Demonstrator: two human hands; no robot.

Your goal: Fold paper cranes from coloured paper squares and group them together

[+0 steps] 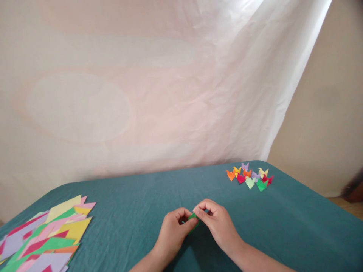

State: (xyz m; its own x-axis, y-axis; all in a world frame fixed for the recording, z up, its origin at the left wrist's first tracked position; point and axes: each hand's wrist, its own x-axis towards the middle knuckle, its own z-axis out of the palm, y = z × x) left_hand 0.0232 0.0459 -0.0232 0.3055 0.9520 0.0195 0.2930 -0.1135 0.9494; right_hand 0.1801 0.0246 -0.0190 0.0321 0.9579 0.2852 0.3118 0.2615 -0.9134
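A small folded piece of green paper (pixel 193 217) is held between both hands just above the table's near middle. My left hand (pixel 176 228) grips it with the thumb laid across its front, hiding most of it. From the right, my right hand (pixel 214 221) pinches its upper edge between thumb and fingertips. The exact shape of the fold cannot be made out behind the fingers.
Many-coloured paper sheets (pixel 72 228) lie in a loose, overlapping pile at the left. Several small folded paper birds (pixel 250 183) stand grouped at the far right of the table, covered in dark green cloth (pixel 136 211). A pale sheet (pixel 159 94) hangs behind.
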